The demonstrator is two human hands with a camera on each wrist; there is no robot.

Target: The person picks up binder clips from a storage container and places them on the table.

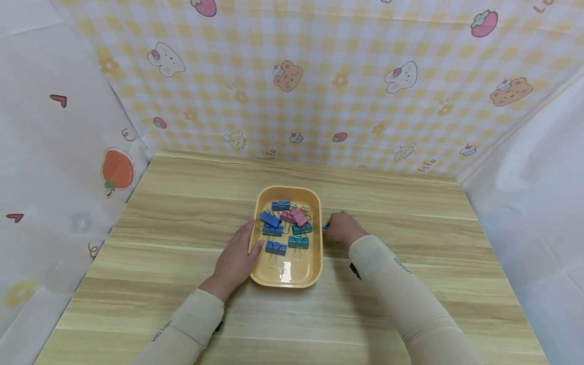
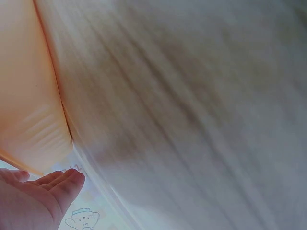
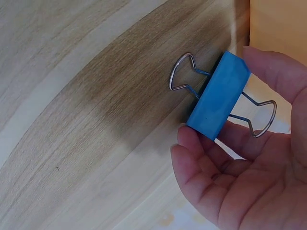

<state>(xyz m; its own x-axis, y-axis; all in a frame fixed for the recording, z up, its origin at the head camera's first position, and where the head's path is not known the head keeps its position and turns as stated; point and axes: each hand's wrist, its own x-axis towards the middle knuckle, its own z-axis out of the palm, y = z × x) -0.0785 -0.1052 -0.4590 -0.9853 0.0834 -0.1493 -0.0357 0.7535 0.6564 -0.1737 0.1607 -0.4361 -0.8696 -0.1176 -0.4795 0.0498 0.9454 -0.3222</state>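
Near the middle of the table, a yellow tray (image 1: pixel 286 280) holds several binder clips. The blue clips (image 1: pixel 276 248) lie mostly on its left side, the teal clips (image 1: pixel 298 242) on its right, with pink clips (image 1: pixel 299 217) among them. My left hand (image 1: pixel 237 256) rests at the tray's left side, thumb over the rim; its fingers (image 2: pixel 67 189) look straight in the left wrist view. Just outside the right wall, my right hand (image 1: pixel 342 228) pinches a blue binder clip (image 3: pixel 218 96) by its two ends, close over the tabletop. Both wire handles of that clip stick out.
The wood-grain table (image 1: pixel 182 203) extends around the tray. A checked cloth (image 1: pixel 319 101) with cartoon prints hangs behind it, and white cloths (image 1: pixel 45 152) hang at both sides.
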